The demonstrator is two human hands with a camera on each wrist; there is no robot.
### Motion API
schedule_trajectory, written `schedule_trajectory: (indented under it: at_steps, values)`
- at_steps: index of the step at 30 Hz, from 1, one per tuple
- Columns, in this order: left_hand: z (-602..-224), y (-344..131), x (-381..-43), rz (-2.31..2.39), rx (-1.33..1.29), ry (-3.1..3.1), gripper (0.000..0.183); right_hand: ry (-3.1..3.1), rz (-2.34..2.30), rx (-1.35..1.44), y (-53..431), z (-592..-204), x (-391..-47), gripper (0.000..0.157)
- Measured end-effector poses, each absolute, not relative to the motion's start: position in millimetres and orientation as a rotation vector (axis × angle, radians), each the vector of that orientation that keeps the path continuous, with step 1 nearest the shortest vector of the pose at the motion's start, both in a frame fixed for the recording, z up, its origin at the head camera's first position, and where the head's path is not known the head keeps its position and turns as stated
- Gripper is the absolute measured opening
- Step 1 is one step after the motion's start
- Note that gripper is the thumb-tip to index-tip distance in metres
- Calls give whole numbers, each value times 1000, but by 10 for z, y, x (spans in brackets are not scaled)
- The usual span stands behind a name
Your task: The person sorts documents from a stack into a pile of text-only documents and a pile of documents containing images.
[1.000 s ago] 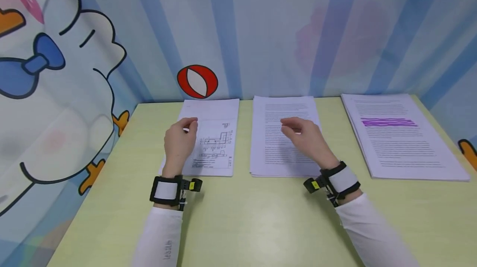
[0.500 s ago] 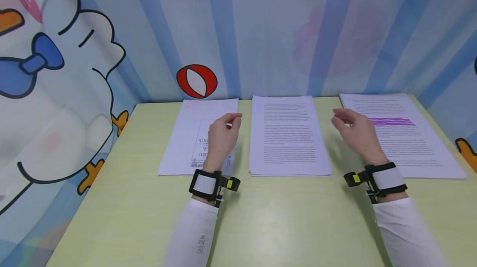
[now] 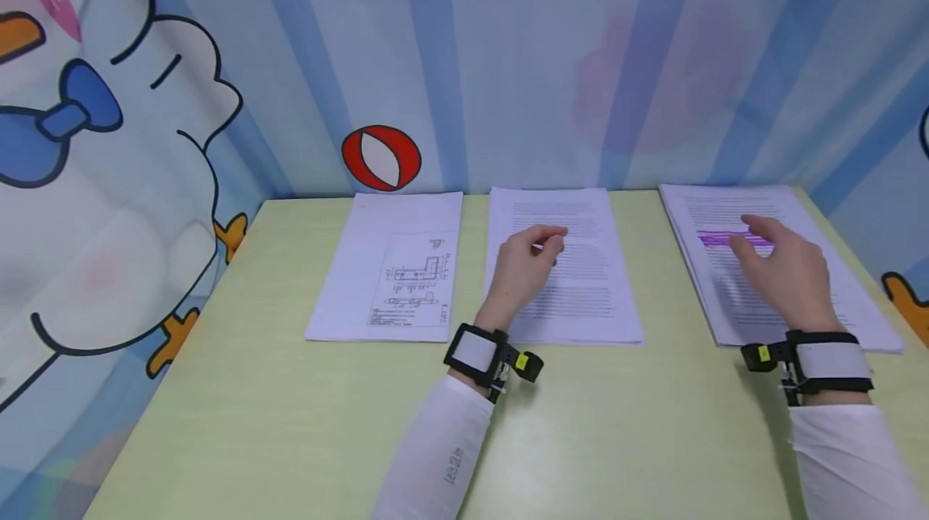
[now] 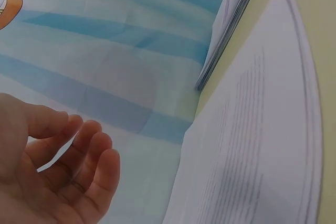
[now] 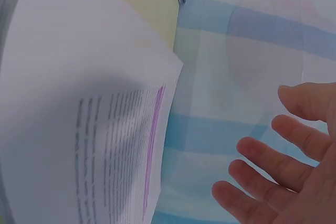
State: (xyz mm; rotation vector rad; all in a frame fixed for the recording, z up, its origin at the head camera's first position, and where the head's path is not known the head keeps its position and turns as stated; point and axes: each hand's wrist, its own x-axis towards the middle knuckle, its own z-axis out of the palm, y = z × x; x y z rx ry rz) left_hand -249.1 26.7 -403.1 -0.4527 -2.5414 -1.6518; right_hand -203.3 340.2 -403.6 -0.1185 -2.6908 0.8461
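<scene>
Over the middle paper stack, which bears plain printed text, hovers my left hand. Its fingers are loosely curled with nothing in them, and in the left wrist view the left hand appears above the sheets. My right hand is above the right paper stack, whose top page has a band of purple highlighter lines. In the right wrist view the right hand has its fingers spread apart and holds nothing. Part of the purple band is hidden behind this hand.
A left paper stack with a technical drawing on its top page lies beside the middle one. All three stacks sit along the far edge of the pale yellow table. Behind it hangs a blue striped cloth backdrop with cartoon figures.
Both hands have swept right: the left from the drawing stack to the middle stack, the right from the middle stack to the highlighted one. The right fingers have spread. The stacks stay put.
</scene>
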Motion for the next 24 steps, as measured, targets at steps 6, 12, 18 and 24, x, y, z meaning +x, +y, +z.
schedule_trajectory:
  at_steps: [6,12,18,24]
  values:
    - [-4104,581,-2411,-1887,-576,-2476,26,-2733,835,-211,3650,-4124,-2028,60]
    - [-4211,912,-2315,-2139,-627,-2469,27,-2778,889,-349,3905,-4269,-1996,69]
    - [-4357,1230,-2201,-2397,-398,-2517,28,-2815,882,-563,4102,-4364,-1991,77]
    - [-4430,1562,-2131,-2334,-369,-2673,34,-2880,874,-694,4264,-4421,-1948,81]
